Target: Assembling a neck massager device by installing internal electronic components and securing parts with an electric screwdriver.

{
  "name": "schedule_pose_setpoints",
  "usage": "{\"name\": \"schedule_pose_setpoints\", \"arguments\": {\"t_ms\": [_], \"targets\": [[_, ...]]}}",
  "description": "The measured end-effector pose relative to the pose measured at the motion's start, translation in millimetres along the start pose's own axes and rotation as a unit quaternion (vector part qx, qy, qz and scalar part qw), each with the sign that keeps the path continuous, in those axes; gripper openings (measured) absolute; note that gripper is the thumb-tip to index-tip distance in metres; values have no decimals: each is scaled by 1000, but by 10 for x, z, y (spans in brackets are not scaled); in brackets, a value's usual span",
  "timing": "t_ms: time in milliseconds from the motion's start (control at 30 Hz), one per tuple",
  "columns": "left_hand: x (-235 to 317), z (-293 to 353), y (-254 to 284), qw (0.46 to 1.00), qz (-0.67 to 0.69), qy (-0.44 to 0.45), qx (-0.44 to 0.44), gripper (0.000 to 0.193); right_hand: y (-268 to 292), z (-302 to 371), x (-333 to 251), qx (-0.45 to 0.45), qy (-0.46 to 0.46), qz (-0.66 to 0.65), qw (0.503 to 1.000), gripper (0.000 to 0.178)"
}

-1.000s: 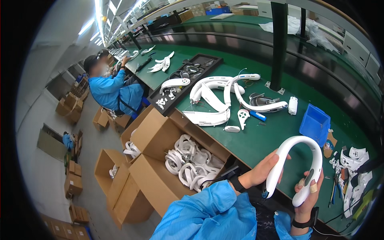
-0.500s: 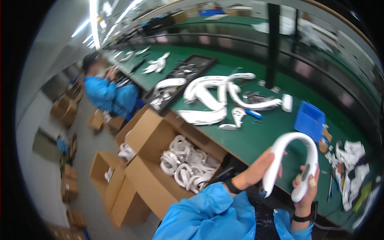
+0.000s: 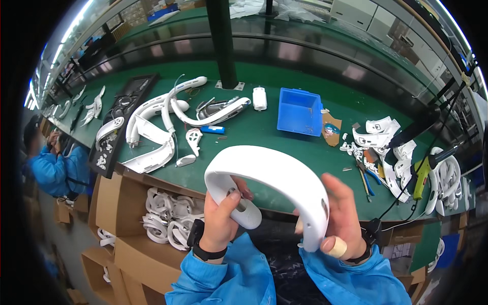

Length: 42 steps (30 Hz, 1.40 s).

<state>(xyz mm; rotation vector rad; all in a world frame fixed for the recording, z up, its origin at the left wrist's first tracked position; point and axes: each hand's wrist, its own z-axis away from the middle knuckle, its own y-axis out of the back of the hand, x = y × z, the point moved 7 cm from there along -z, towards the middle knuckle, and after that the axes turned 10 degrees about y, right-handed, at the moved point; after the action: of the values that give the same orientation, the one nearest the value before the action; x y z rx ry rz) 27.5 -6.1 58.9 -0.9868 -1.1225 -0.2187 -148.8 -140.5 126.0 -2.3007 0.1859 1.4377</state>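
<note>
**Head view: white U-shaped band (image 3: 264, 155) bridges left hand (image 3: 216, 223) and right hand (image 3: 348, 218)**

We hold the band in the air over the near edge of the green counter (image 3: 244, 131), directly between our hands. Its long axis runs from left to right, slanting nearer toward the right; the bow faces far, and both ends come back toward us. Neither hand is nearer, since each one touches its own end.

Our left hand is clamped on the left end, thumb on the inner side beside a grey patch. Our right hand wraps the right end, its bandaged thumb low on the near side and its index finger stretched out alongside.

Beyond the bow, a blue tray (image 3: 299, 131) sits on the counter, well apart from the band. Near left, a cardboard box (image 3: 142, 254) holds more curved white pieces (image 3: 178, 231).
</note>
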Motion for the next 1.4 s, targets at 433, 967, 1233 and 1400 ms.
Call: {"name": "schedule_pose_setpoints", "arguments": {"t_ms": [433,967,1233,1400], "targets": [[-164,-364,-258,976,158,135,-64,40,27,-301,-51,48,-160,-4,986,90],[-1262,19,-1611,760,-103,366,-527,33,-151,2156,-1966,509,28,376,774,48],[-1342,12,-1517,778,-183,366,-477,22,-135,2531,-2030,534,-199,630,528,40],[-1400,85,-1446,783,-237,384,-428,22,99,3229,-1975,572,-227,583,530,40]]}}
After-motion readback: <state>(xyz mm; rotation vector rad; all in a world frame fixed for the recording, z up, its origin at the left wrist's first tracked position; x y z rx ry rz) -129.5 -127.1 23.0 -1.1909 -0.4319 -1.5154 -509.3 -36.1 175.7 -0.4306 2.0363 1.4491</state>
